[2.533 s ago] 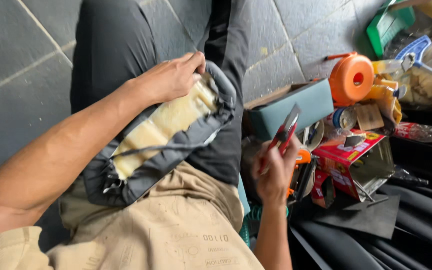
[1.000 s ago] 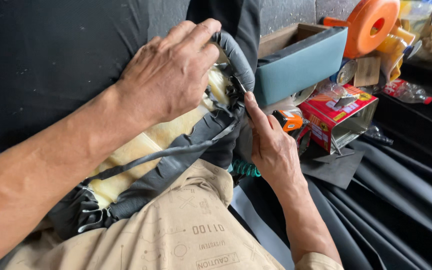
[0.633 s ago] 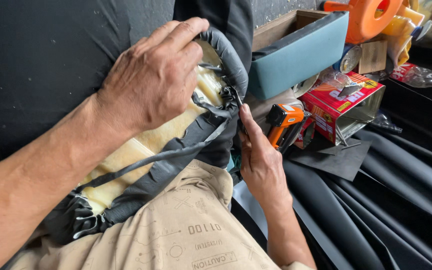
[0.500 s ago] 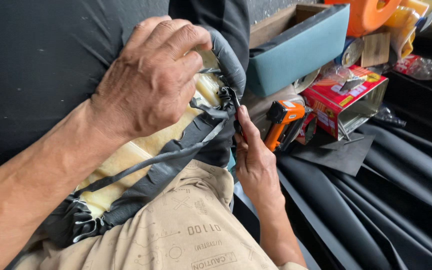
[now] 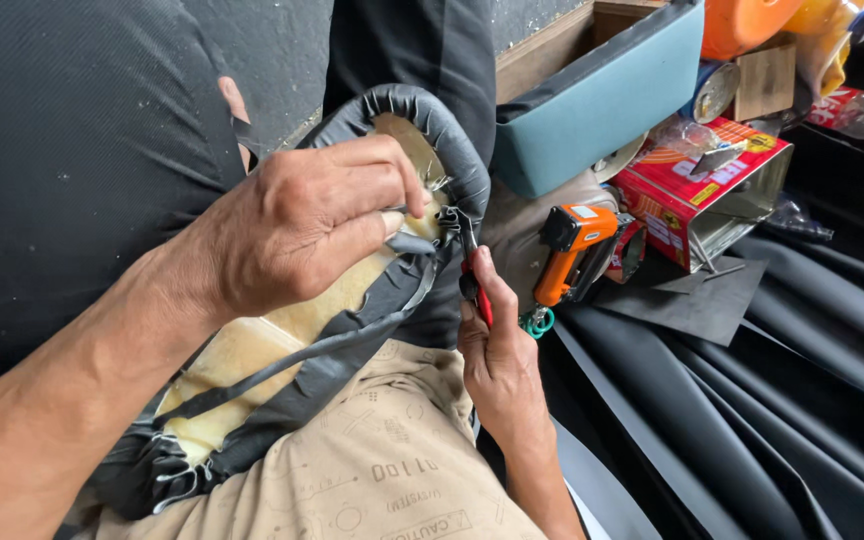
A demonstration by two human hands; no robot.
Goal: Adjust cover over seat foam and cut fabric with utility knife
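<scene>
A long pad of yellow foam (image 5: 282, 330) wrapped in black vinyl cover (image 5: 432, 130) lies across my lap. My left hand (image 5: 302, 220) presses on the pad's upper end and pinches a fold of the black cover against the foam. My right hand (image 5: 497, 350) grips a small red-handled tool (image 5: 477, 290), whose dark tip touches the cover's edge just beside my left fingers. The tool's exact kind is hard to tell.
An orange staple gun (image 5: 572, 250) lies just right of my right hand. Behind it stand a red carton (image 5: 702, 185), a teal padded box (image 5: 602, 100) and an orange tape roll (image 5: 742, 20). Black sheet material (image 5: 752, 400) covers the right side.
My right hand brought the red tool from the pile on the right to the cover's edge. My left hand slid down the pad's end and now pinches the fold. The view moved closer.
</scene>
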